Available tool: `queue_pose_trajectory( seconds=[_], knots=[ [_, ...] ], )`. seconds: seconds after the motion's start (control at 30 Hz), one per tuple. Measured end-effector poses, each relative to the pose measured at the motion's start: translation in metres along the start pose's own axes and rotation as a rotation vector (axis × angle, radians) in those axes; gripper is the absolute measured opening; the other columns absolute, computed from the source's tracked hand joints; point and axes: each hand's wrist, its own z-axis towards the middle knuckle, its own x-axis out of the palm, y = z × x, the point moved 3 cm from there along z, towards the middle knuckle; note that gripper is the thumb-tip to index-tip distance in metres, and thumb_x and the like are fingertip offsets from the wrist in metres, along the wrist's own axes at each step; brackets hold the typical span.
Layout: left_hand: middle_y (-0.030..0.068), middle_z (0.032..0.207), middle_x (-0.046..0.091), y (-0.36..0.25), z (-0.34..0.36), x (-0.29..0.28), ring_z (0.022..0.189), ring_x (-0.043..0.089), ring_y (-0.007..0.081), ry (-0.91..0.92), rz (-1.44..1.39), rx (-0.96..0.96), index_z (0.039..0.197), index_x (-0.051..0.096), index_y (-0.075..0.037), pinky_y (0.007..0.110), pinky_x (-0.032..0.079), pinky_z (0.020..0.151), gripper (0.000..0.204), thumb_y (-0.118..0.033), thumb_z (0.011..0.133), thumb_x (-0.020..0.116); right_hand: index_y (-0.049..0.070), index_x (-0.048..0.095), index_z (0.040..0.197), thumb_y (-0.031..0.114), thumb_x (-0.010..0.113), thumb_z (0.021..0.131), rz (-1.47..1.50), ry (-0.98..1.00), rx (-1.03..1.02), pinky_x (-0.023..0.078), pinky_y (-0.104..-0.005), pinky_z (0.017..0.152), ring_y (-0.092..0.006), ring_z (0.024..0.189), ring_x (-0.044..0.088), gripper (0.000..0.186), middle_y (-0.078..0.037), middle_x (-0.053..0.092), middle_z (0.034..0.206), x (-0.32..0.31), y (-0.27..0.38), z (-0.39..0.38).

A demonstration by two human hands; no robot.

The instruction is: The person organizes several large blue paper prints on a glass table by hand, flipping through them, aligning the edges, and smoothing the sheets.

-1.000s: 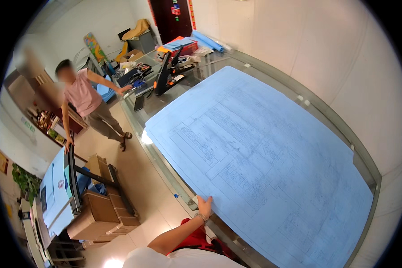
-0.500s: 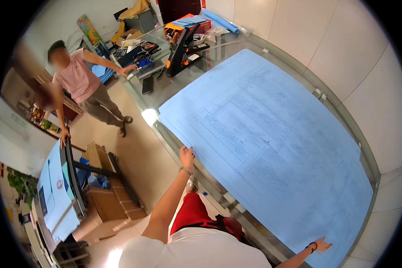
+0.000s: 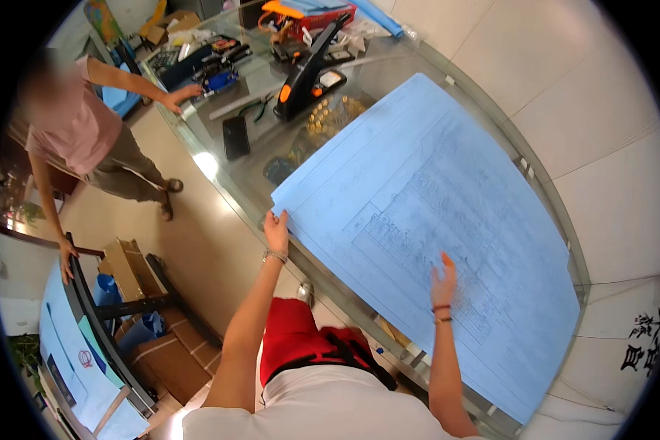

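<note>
A large blue drawing sheet (image 3: 389, 213), covered with fine dark lines, lies spread over the glass-topped table. My left hand (image 3: 276, 231) is closed on its left edge, just below the left corner, thumb and fingers pinching the paper. Over the middle of the sheet is my right hand (image 3: 443, 284), fingers stretched and slightly spread, holding nothing. Whether its palm touches the paper I cannot tell.
Beyond the sheet stand a black and orange device (image 3: 301, 88), a phone (image 3: 235, 138) and green-handled pliers (image 3: 259, 108). Gold-coloured round pieces (image 3: 334, 117) show nearby. At left, a co-worker (image 3: 81, 132) touches the table and a plotter-like machine (image 3: 88, 323); cardboard boxes (image 3: 170, 367) sit beside it.
The sheet has shifted away from the table's far end, uncovering the gold pieces. My left hand has moved closer to the sheet's left corner. My right hand has come up to the sheet's middle.
</note>
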Motion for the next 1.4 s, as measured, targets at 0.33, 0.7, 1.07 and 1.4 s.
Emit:
queue_pose_trajectory(
  seconds=[0.33,0.7,1.07,1.4],
  knots=[
    [-0.0003,0.093,0.06,-0.022,0.032,-0.033,0.074,0.058,0.0069,0.366,-0.023,-0.361,0.119,0.055,-0.011,0.025,0.051,0.068,0.025,-0.026,0.098,0.052,0.008,0.053,0.13,0.017,0.063,0.088,0.054,0.532,-0.617,0.035,-0.0445,0.105,-0.036,0.127,0.041,0.044,-0.013,0.044,0.141,0.196,0.224,0.055],
    [0.0041,0.111,0.052,-0.05,0.039,-0.034,0.071,0.051,0.0018,0.543,0.258,-0.151,0.125,0.054,-0.008,0.018,0.046,0.061,0.051,0.006,0.079,0.069,0.013,0.037,0.145,0.037,0.049,0.095,-0.27,0.705,-0.414,0.011,-0.0608,0.11,-0.045,0.14,0.009,0.057,-0.018,0.014,0.156,0.24,0.217,0.039],
    [-0.0003,0.105,0.051,-0.048,0.037,-0.031,0.07,0.049,-0.0001,0.543,0.253,-0.152,0.125,0.054,-0.005,0.016,0.044,0.063,0.042,0.006,0.086,0.062,0.013,0.035,0.146,0.039,0.047,0.096,-0.266,0.774,-0.331,0.003,-0.0625,0.11,-0.0449,0.142,0.002,0.058,-0.017,0.011,0.157,0.246,0.222,0.043],
    [0.0029,0.102,0.056,-0.051,0.04,-0.032,0.071,0.054,0.0015,0.519,0.178,-0.27,0.122,0.056,-0.004,0.017,0.047,0.063,0.046,0.001,0.079,0.073,0.012,0.041,0.142,0.03,0.053,0.093,-0.183,0.748,-0.329,0.007,-0.0617,0.11,-0.0433,0.141,0.011,0.054,-0.017,0.018,0.155,0.242,0.229,0.049]
  ],
)
